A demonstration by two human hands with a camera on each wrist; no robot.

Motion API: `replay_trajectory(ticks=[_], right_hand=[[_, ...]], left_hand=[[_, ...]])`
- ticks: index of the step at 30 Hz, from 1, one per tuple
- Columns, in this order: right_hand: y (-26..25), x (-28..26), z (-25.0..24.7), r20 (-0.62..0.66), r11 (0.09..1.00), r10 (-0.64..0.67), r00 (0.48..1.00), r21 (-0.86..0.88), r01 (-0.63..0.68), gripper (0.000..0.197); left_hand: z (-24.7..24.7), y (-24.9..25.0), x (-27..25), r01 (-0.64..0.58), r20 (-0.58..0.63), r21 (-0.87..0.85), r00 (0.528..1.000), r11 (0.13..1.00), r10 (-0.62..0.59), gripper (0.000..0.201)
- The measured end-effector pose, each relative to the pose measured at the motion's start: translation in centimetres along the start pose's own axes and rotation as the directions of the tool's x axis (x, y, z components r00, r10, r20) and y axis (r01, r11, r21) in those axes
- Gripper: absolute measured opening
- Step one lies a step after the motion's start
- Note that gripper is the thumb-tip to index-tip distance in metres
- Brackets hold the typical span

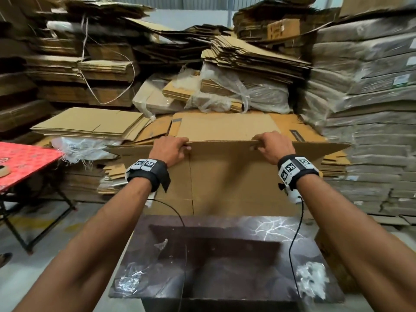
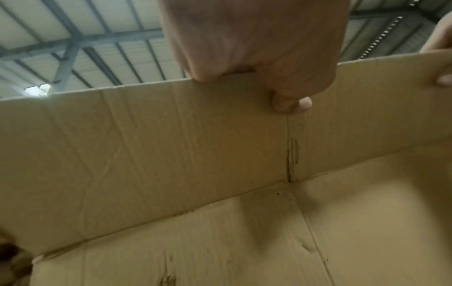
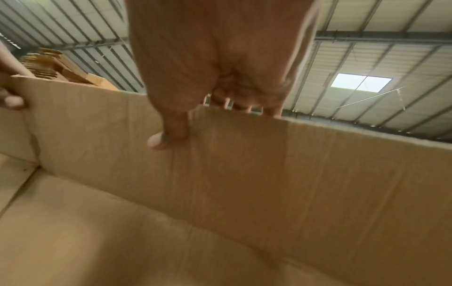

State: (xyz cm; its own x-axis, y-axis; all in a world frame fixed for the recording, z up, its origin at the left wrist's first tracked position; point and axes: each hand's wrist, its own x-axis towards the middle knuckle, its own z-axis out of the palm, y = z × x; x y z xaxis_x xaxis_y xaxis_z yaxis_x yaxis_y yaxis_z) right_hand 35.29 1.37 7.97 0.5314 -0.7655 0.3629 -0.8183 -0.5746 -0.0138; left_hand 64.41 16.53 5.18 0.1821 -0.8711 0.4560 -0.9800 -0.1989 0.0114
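Note:
A large flattened brown cardboard box (image 1: 225, 176) stands upright in front of me, beyond a dark table (image 1: 225, 255). My left hand (image 1: 173, 149) grips its top edge left of the middle, thumb on the near face. My right hand (image 1: 270, 147) grips the same edge further right. In the left wrist view the left hand (image 2: 257, 58) curls over the cardboard (image 2: 171, 154), thumb pressed beside a vertical crease. In the right wrist view the right hand (image 3: 215, 77) pinches the cardboard (image 3: 269, 174) edge, fingertips showing behind it.
Tall stacks of flattened cartons (image 1: 101, 70) fill the back and left. Plastic-wrapped bundles (image 1: 371, 97) rise on the right. A red folding table (image 1: 22, 163) with a tape roll (image 1: 3, 171) stands at the left. Crumpled plastic scraps (image 1: 311, 278) lie on the dark table.

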Motion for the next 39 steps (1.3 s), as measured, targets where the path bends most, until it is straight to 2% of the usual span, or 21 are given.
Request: replay_trajectory(ticks=[3, 6, 9, 12, 14, 18, 20, 23, 28, 32, 35, 39], right_hand=[[1.4, 0.4, -2.9, 0.147, 0.997, -0.004, 0.989, 0.081, -0.008, 0.045], [2.5, 0.4, -3.9, 0.191, 0.998, -0.018, 0.981, 0.055, 0.008, 0.038], [2.5, 0.4, -3.8, 0.095, 0.999, 0.007, 0.995, 0.050, -0.012, 0.032], [2.1, 0.8, -4.0, 0.036, 0.996, 0.087, 0.996, -0.005, -0.087, 0.024], [1.8, 1.2, -4.3, -0.005, 0.989, 0.144, 0.990, -0.026, -0.144, 0.022], [0.7, 2.3, -5.2, -0.083, 0.970, 0.242, 0.967, 0.033, -0.240, 0.008], [0.5, 3.1, -5.1, -0.123, 0.960, 0.279, 0.953, 0.074, -0.271, 0.009], [0.9, 4.4, -4.7, -0.154, 0.955, 0.287, 0.946, 0.122, -0.270, 0.015], [1.6, 8.5, -5.1, -0.250, 0.959, 0.267, 0.931, 0.163, -0.231, 0.030], [2.5, 13.4, -5.2, -0.324, 0.965, 0.255, 0.911, 0.142, -0.220, 0.042], [3.2, 16.9, -4.7, -0.360, 0.969, 0.243, 0.901, 0.131, -0.209, 0.042], [4.2, 21.3, -3.7, -0.412, 0.969, 0.242, 0.879, 0.146, -0.198, 0.041]], left_hand=[[-1.5, 0.3, 0.8, -0.044, -0.059, 0.088, 0.997, 0.995, 0.049, 0.021], [-2.7, 0.4, 1.6, -0.068, -0.109, 0.127, 0.991, 0.990, 0.082, 0.018], [-3.8, 1.0, 2.4, -0.047, -0.099, 0.135, 0.993, 0.990, 0.061, 0.017], [-4.7, 1.7, 3.4, 0.004, -0.005, 0.097, 1.000, 0.995, -0.004, 0.024], [-5.3, 2.3, 4.1, 0.076, -0.014, 0.080, 0.997, 0.994, -0.075, 0.026], [-5.5, 3.6, 5.5, 0.256, -0.024, -0.122, 0.965, 0.959, -0.261, 0.034], [-5.0, 3.5, 6.5, 0.254, -0.022, -0.269, 0.963, 0.929, -0.269, 0.045], [-5.0, 3.3, 8.3, 0.283, -0.097, -0.187, 0.948, 0.941, -0.304, 0.030], [-5.0, 2.2, 12.4, 0.189, -0.286, -0.114, 0.934, 0.975, -0.214, 0.020], [-4.4, 0.8, 16.9, 0.122, -0.341, -0.133, 0.926, 0.984, -0.161, 0.016], [-2.8, -0.6, 20.6, 0.086, -0.376, -0.075, 0.920, 0.993, -0.108, 0.023], [-0.7, -1.6, 25.1, 0.024, -0.436, -0.120, 0.897, 0.993, -0.075, 0.025]])
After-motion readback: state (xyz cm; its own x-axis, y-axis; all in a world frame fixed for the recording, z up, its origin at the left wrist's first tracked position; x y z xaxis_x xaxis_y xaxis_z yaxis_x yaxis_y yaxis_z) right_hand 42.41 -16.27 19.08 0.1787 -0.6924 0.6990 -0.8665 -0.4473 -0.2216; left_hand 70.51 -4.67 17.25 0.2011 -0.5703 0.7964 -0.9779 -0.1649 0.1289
